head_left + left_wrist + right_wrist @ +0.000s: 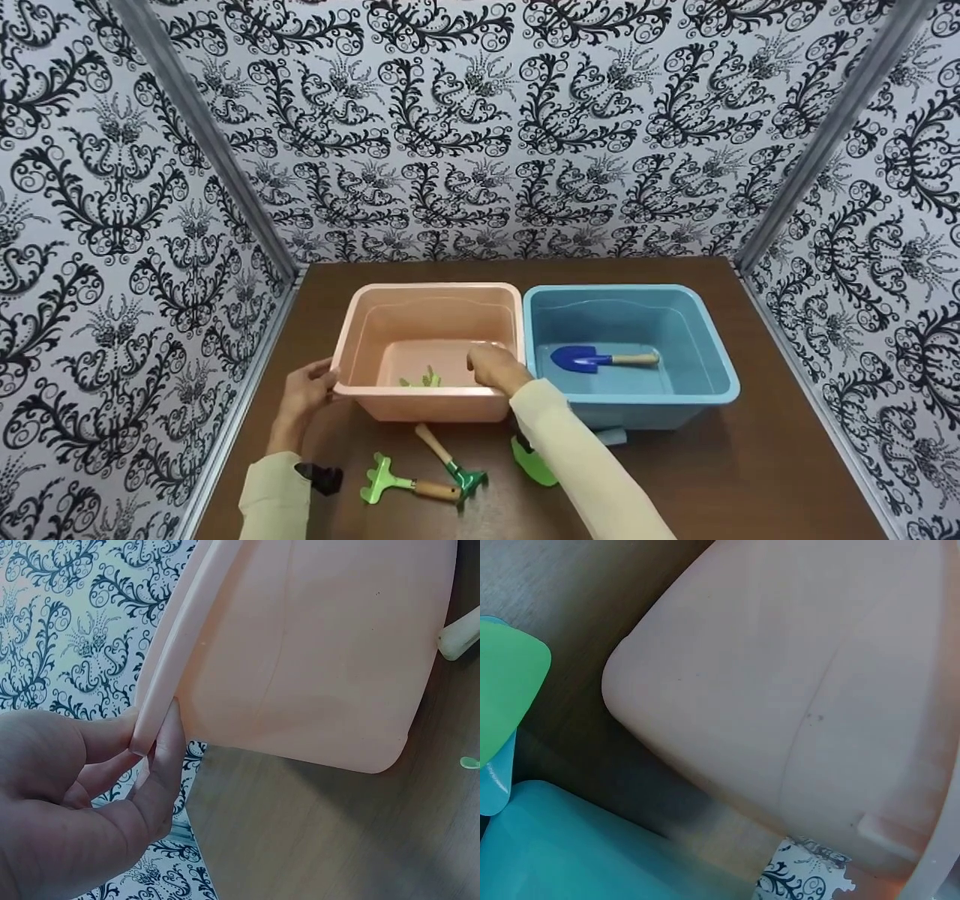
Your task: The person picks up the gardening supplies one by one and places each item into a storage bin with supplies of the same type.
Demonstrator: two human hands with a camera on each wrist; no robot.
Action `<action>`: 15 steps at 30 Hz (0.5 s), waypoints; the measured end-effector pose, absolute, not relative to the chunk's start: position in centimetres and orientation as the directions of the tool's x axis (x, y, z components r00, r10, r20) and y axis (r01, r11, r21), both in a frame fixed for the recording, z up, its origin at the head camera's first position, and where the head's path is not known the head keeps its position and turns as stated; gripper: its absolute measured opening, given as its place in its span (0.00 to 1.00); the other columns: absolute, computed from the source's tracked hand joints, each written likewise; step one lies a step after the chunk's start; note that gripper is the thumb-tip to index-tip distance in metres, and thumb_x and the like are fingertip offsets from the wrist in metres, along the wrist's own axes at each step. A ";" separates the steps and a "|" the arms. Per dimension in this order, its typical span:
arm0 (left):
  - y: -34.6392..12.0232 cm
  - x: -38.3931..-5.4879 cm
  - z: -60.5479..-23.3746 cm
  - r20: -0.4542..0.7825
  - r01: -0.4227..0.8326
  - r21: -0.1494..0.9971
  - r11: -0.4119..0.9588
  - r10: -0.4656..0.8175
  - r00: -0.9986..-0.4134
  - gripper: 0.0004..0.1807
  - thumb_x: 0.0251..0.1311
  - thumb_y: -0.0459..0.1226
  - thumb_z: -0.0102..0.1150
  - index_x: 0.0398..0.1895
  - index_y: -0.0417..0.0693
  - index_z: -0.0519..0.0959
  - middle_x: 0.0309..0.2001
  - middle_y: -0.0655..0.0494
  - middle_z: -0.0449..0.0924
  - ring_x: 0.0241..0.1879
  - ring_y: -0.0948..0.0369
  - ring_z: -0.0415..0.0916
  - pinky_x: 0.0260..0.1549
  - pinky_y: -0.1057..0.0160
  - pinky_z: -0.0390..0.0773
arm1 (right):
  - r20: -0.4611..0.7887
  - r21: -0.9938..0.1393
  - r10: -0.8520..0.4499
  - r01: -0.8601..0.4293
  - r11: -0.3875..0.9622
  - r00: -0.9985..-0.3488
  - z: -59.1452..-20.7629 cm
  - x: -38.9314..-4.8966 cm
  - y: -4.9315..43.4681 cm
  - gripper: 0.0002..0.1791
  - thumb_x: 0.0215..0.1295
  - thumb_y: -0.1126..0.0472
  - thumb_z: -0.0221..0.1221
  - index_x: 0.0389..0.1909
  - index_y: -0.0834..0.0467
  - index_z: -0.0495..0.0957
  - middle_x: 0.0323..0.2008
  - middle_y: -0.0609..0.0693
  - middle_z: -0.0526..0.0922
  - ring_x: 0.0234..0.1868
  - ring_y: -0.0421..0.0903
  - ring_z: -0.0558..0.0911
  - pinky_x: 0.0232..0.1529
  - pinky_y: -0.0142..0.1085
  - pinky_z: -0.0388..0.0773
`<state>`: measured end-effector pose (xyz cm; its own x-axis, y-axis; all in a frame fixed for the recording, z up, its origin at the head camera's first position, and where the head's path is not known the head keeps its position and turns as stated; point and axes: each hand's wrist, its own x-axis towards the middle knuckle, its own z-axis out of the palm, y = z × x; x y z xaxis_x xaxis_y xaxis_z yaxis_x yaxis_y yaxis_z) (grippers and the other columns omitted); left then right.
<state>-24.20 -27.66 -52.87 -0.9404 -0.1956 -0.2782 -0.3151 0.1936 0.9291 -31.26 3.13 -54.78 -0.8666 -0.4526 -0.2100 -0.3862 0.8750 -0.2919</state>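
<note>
My left hand (306,390) pinches the rim of a peach plastic basin (435,405) at its front left corner, thumb and fingers on either side in the left wrist view. My right hand (496,367) reaches over the front rim into the same basin near its right side, fingers bent. Whether it holds anything is hidden, and the right wrist view shows only the basin's outer wall. Inside the basin, a light green pronged piece (424,379) shows above the front rim; the rest of it is hidden.
A blue basin (637,409) stands close on the right, with a blue hand trowel (577,359) inside. In front lie a light green hand rake (381,478) and a dark green wooden-handled tool (468,480). A green blade (534,461) is partly under my right sleeve, near a light blue piece (613,436).
</note>
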 end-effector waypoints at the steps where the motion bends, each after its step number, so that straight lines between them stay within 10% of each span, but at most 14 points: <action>1: -27.7 -24.2 -52.9 -0.277 -0.314 0.930 0.192 -0.196 -0.941 0.26 0.74 0.31 0.49 0.71 0.26 0.62 0.63 0.23 0.69 0.30 0.66 0.82 0.33 0.68 0.85 | -0.215 -0.297 -0.450 -0.381 0.876 -0.867 -54.7 -31.2 3.1 0.15 0.63 0.73 0.59 0.48 0.60 0.86 0.51 0.53 0.87 0.55 0.53 0.83 0.58 0.43 0.81; 15: -27.8 -24.2 -53.1 -0.256 -0.292 0.937 0.190 -0.194 -0.947 0.26 0.74 0.31 0.49 0.71 0.26 0.62 0.62 0.23 0.71 0.31 0.67 0.83 0.32 0.70 0.85 | -0.065 -0.400 -0.507 -0.443 0.802 -0.860 -53.2 -30.3 3.4 0.15 0.67 0.68 0.57 0.52 0.60 0.84 0.50 0.53 0.88 0.54 0.52 0.85 0.56 0.45 0.83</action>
